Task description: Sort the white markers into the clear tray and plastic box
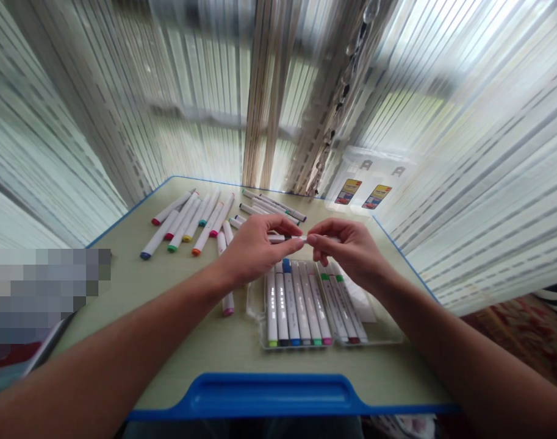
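Spanning both hands: 1 slim white marker (277, 238), raised over the far edge of the open clear case (383, 336). Left hand (262, 244): thumb and fingers pinched on the marker's left part. Right hand (346, 249): fingertips pinched at its right part, almost meeting the left fingertips; whether a cap is separate there cannot be told. Long axis: side to side, crosswise to the case markers (295, 305), which lie lengthwise towards the person, 6 in the left compartment and 3 in the right. Key relation: case directly on the near side of the grip, the marker a quarter turn off its rows; right hand nearer the right compartment, where bare space shows. Also on the table (227, 356): loose markers (183, 216) fanned out, left of the left hand; further markers (282, 207) beyond both hands.
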